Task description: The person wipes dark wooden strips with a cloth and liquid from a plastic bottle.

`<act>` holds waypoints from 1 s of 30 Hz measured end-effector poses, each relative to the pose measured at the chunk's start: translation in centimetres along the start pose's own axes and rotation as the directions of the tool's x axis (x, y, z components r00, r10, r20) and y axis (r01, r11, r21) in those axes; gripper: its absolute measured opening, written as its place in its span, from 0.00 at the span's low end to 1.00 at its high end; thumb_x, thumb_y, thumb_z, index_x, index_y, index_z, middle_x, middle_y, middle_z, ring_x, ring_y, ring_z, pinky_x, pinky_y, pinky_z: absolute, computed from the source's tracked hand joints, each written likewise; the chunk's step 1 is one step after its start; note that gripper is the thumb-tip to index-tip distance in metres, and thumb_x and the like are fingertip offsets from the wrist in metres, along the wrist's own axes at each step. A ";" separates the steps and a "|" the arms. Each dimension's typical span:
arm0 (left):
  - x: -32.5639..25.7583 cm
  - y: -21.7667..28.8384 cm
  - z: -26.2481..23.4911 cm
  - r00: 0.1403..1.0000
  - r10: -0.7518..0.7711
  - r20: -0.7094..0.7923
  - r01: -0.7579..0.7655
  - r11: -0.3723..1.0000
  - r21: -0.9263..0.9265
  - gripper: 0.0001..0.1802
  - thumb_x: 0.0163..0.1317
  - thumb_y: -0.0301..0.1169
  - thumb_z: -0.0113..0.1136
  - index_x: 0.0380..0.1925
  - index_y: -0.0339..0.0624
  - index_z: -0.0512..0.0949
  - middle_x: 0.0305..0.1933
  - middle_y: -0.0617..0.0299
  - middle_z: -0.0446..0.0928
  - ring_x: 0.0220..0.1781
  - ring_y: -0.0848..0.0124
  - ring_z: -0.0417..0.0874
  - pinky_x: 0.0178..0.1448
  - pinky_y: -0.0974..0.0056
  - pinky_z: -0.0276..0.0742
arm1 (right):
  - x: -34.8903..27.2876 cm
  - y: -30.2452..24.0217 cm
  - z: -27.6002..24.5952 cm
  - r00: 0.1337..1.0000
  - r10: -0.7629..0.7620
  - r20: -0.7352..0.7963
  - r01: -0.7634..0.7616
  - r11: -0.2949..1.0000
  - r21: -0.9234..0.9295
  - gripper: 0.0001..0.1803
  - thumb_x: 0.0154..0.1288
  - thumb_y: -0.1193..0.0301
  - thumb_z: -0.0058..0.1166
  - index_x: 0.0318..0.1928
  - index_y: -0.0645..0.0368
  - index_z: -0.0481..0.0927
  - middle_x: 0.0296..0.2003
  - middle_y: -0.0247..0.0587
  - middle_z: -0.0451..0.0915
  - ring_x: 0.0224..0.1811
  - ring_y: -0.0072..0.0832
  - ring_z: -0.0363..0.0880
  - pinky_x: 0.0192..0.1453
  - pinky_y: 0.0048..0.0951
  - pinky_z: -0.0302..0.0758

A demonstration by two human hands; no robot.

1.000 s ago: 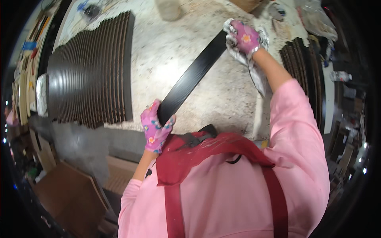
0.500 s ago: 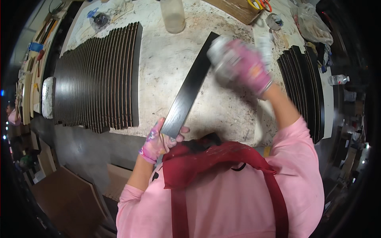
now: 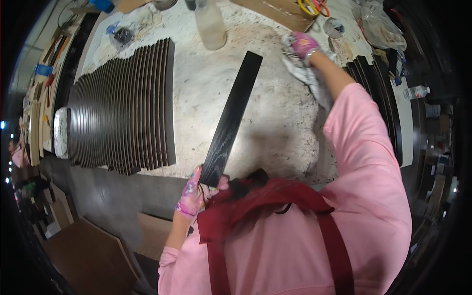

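The near end of a long black board (image 3: 231, 118) is being gripped by the gloved left hand (image 3: 192, 196), its thumb and fingers being clamped around the edges. The board is being held over the middle of the table (image 3: 275, 137), its far end being angled toward the right. A crumpled pale cloth (image 3: 301, 66) is being clutched in the curled, gloved right hand (image 3: 305, 44), far right; the hands are being kept well apart, and the board is not being touched by the right one.

The stained, pale table is being covered on the left by a tight row of dark boards (image 3: 123, 108); more boards (image 3: 364, 69) are being seen at the right. The far side is being taken up by a cloudy jar (image 3: 210, 29) and yellow-and-red scissors (image 3: 314, 7).

The left fingertips are being partly hidden by the board. The scissors are being cut off by the upper edge. Whether the board is being supported by the table cannot be told.
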State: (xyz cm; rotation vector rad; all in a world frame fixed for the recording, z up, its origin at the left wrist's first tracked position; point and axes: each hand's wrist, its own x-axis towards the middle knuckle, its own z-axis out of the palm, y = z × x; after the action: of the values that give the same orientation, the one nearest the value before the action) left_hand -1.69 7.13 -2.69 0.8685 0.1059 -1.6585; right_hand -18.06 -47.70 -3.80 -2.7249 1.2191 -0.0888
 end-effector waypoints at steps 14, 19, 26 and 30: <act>3.5 0.5 -2.2 0.941 -0.102 0.322 0.179 0.959 -0.219 0.36 0.71 0.58 0.40 0.64 0.38 0.63 0.52 0.40 0.74 0.40 0.58 0.79 0.35 0.70 0.81 | -13.3 -23.6 0.0 0.962 -0.218 0.164 0.161 0.940 0.301 0.17 0.62 0.66 0.55 0.52 0.54 0.75 0.39 0.48 0.80 0.39 0.44 0.81 0.41 0.40 0.79; 4.4 0.7 -4.1 0.929 -0.209 0.304 0.278 0.939 -0.203 0.34 0.67 0.61 0.44 0.56 0.42 0.72 0.45 0.47 0.80 0.40 0.54 0.83 0.36 0.65 0.84 | -23.0 -28.2 0.6 0.753 -0.642 0.145 0.530 0.722 0.444 0.24 0.55 0.69 0.57 0.54 0.57 0.72 0.46 0.49 0.76 0.46 0.46 0.79 0.45 0.43 0.77; 1.9 2.7 0.7 0.979 -0.124 0.163 0.113 0.991 0.075 0.34 0.67 0.60 0.46 0.55 0.40 0.72 0.36 0.52 0.81 0.33 0.62 0.82 0.37 0.59 0.79 | -23.5 -20.9 0.8 0.809 -0.555 0.196 0.397 0.761 0.514 0.21 0.64 0.53 0.53 0.53 0.48 0.77 0.43 0.45 0.81 0.41 0.46 0.82 0.46 0.43 0.77; -1.5 3.7 -0.8 0.988 -0.139 0.063 0.118 0.957 0.264 0.24 0.69 0.47 0.53 0.49 0.34 0.74 0.35 0.50 0.80 0.33 0.62 0.81 0.36 0.61 0.79 | -20.8 -16.2 -1.3 0.915 -0.266 0.303 0.131 0.907 0.400 0.26 0.64 0.52 0.54 0.58 0.50 0.74 0.52 0.47 0.78 0.50 0.46 0.80 0.54 0.42 0.74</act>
State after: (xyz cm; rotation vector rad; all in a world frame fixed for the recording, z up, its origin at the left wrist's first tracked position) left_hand 1.93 7.64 -1.05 1.0064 -0.1163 -1.8552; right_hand -20.21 -21.74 0.38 -2.3859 0.7300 0.1284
